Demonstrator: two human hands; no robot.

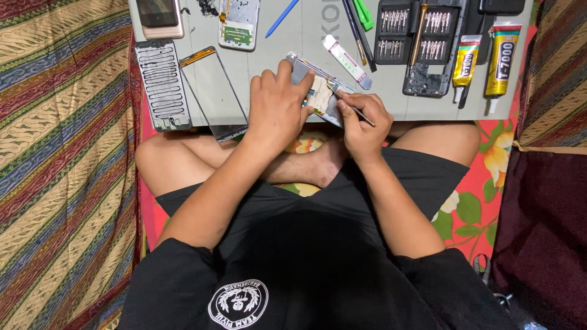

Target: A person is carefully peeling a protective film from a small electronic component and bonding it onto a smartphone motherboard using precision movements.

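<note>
1. We sit cross-legged on a flowered red cloth (483, 201), with a grey worktop (293, 36) lying in front of our knees.
2. Our left hand (276, 110) lies over an opened phone (318, 95) at the near edge of the worktop, fingers (287, 70) curled down on its upper end and pinning it in place.
3. Our right hand (362, 125) is closed in a pen-like pinch on a thin dark tool (354, 111), whose tip touches the phone's exposed inside just right of the left hand.
4. The phone sits tilted, its far end pointing up and to the left, between the two hands.
5. Left of the hands lie a glass front panel (211, 91) and, beside it, a grey panel with wavy adhesive lines (160, 82).
6. Farther back we see a second opened phone body (238, 23), a blue pry stick (281, 18) and a white strip-shaped tool (347, 61).
7. To the right stand a black case of screwdriver bits (416, 30) and two yellow glue tubes (502, 55), well apart from the hands.
</note>
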